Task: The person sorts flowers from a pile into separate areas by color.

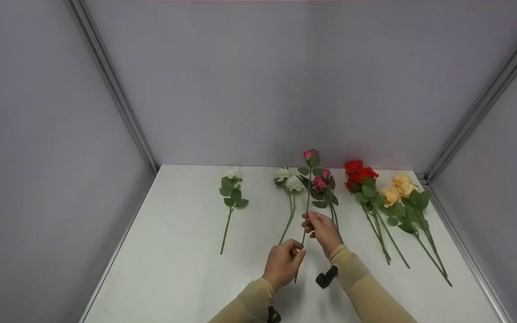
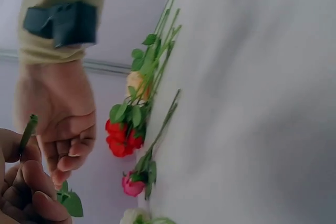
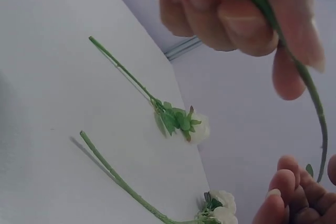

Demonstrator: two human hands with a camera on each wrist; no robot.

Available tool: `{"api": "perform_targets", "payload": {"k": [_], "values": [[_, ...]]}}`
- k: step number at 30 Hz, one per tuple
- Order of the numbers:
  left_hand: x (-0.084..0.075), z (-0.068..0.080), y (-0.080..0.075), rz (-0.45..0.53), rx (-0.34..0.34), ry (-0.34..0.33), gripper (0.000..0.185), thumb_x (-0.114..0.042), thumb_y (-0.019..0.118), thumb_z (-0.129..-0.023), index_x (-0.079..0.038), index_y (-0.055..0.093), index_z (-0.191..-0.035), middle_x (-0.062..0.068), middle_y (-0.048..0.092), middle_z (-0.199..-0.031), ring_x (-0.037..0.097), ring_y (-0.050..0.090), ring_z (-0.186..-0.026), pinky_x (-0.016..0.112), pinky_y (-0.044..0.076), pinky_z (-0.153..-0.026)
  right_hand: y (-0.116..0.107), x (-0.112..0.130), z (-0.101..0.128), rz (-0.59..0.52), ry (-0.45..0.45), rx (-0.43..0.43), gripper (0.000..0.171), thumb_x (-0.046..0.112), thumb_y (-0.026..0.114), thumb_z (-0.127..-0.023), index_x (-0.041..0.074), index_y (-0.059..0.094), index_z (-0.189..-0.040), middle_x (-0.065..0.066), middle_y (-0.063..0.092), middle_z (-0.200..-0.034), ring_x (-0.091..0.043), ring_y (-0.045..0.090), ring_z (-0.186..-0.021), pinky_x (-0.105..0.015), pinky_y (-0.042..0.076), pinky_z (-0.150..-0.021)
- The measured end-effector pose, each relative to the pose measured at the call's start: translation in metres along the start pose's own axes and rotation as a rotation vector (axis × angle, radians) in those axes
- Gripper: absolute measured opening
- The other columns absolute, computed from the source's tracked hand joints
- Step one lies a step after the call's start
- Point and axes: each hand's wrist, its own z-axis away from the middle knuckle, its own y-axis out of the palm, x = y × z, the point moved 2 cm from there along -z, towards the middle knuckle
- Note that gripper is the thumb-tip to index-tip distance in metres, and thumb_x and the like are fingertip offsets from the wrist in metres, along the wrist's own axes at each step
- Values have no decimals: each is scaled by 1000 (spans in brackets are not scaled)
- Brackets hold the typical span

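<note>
Lower end of the pink rose [image 1: 308, 155] stem partly hidden behind the left hand [image 1: 282, 263]. In the left wrist view, left hand [image 2: 23, 182] cut off by the bottom-left corner, white bloom [image 2: 135, 215] clipped at the bottom edge. In the right wrist view, right hand [image 3: 236, 9] blurred, cropped by the top edge.

both hands raised, left hand [image 1: 282, 263] and right hand [image 1: 322, 230] fingers pinched.
</note>
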Motion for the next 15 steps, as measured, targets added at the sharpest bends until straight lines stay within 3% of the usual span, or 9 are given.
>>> {"api": "perform_targets", "payload": {"k": [7,15], "values": [[8,5,12,-93,41,33,11,-19,68,-91,-11,68,-98,-15,50,-64,-3,42,-53,18,37,-48,-6,-2,-1,-25,38,-9,28,26,48,-102,5,64,-110,-9,61,-90,-20,54,-75,-31,46,-67],[18,3,12,-157,19,9,10,-19,71,-88,-14,69,-97,-16,49,-63,-2,42,-54,19,37,-50,-5,-1,0,-74,36,-18,24,26,61,-95,5,67,-104,-18,61,-92,-18,56,-74,-34,49,-69]]}}
